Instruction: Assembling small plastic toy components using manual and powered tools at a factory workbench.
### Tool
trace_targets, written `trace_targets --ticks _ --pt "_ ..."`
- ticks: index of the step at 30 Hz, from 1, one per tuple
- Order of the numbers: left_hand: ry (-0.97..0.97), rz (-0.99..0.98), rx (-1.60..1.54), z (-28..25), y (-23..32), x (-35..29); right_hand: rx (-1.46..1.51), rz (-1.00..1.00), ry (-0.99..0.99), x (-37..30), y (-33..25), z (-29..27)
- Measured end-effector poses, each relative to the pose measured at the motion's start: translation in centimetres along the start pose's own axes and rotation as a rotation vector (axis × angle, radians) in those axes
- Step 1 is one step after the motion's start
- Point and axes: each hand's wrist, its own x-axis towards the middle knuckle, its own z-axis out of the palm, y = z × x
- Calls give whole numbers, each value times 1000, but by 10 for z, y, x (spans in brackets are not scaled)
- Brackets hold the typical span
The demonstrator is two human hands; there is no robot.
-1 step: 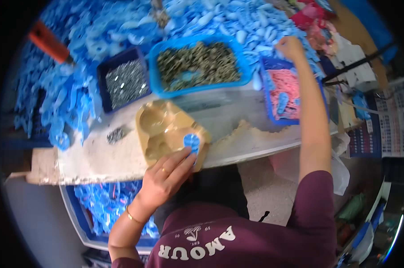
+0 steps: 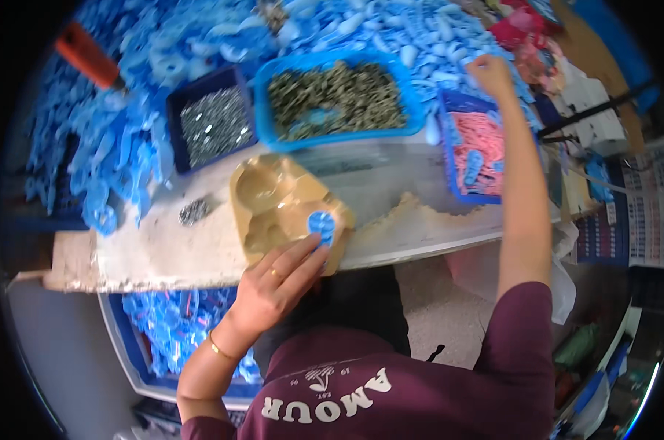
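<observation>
A tan moulded block with rounded hollows (image 2: 266, 185) lies at the table's front edge. Set in its right side is a round-ended light-blue plastic piece (image 2: 321, 222). The stretched fingers of my left hand (image 2: 279, 280) rest flat over the near end of that piece; its thumb is hidden. My right hand (image 2: 492, 75) reaches far right, its fingers curled closed at the edge of a heap of light-blue plastic pieces (image 2: 368, 29). Whatever it may hold cannot be made out. Beneath that forearm stands a blue tray of pink parts (image 2: 478, 143), partly covered by the arm.
A light-blue basin of brownish small parts (image 2: 339, 139) and a dark tray of shiny metal pieces (image 2: 214, 125) stand behind the block. A small metal pile (image 2: 194, 212) lies left. An orange-handled tool (image 2: 86, 55) hangs upper left. Below the table sits a bin of blue parts (image 2: 178, 330).
The whole view has shifted slightly, with the table's things appearing a little higher and further right. Both hands keep nearly the same places relative to the block and the heap.
</observation>
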Motion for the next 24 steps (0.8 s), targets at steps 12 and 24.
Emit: trace_targets --ticks 12,24 --pt "66 -31 38 17 -4 -23 1396 -107 -170 -60 -87 -37" --pt "29 5 92 31 8 -39 890 -673 -605 -276 -251 -49"
